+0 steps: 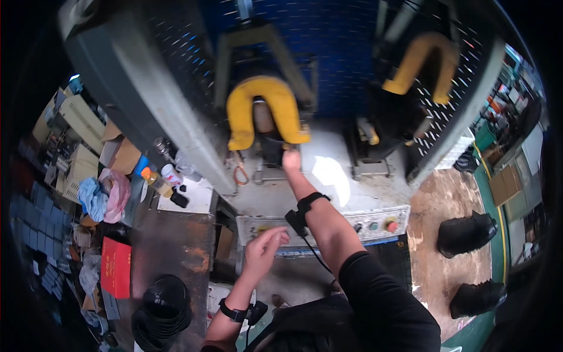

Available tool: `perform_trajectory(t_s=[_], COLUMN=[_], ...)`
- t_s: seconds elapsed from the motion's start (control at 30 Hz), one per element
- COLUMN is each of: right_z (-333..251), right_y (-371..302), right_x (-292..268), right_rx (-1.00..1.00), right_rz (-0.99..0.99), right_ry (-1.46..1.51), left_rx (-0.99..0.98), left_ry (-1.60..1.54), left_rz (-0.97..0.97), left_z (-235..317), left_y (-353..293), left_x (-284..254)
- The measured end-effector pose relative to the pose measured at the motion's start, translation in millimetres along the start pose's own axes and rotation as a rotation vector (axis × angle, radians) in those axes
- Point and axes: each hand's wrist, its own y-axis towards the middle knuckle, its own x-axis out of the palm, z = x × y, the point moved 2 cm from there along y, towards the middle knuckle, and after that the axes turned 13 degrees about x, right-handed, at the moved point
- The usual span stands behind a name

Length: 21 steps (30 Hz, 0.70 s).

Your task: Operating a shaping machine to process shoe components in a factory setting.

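My right hand [291, 161] reaches into the left bay of a grey press machine, beside the lower right end of a yellow U-shaped pad [268, 102]. Its fingers are mostly hidden by the pad and a dark block [272, 154] below it. My left hand [265, 251] hangs at the front of the control panel [305, 227], loosely bent with its fingers apart and nothing visible in it. Black straps with small devices sit round both forearms. A second U-shaped pad [427, 63], orange-yellow, stands over a black object [399, 120] in the right bay.
A red button [391, 225] and a green button [373, 226] sit on the panel. On the left bench [176, 252] are a red box [116, 267], bottles and a black stacked bundle [161, 311]. Two black bulky objects [467, 234] lie on the right wooden table [446, 193].
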Motion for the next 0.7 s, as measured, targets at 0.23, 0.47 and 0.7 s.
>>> perform_trajectory(t_s=[0.23,0.47,0.7], right_z=[87.7,203.8,226.9], right_y=[-96.6,-127.0,-124.6], right_x=[-159.5,-379.0,-474.6], right_rx=[0.355,0.646,0.593], right_rz=[-1.042,-0.747,-0.402], right_ry=[0.763,0.603,0.845], left_rx=[0.316,0.477,0.892], left_ry=[0.17,0.787,0.937], left_rz=[-0.106,0.198,0.281], left_z=[30.6,52.5,53.1], left_y=[101.9,213.0,186.8], left_x=[129.5,225.4,237.0])
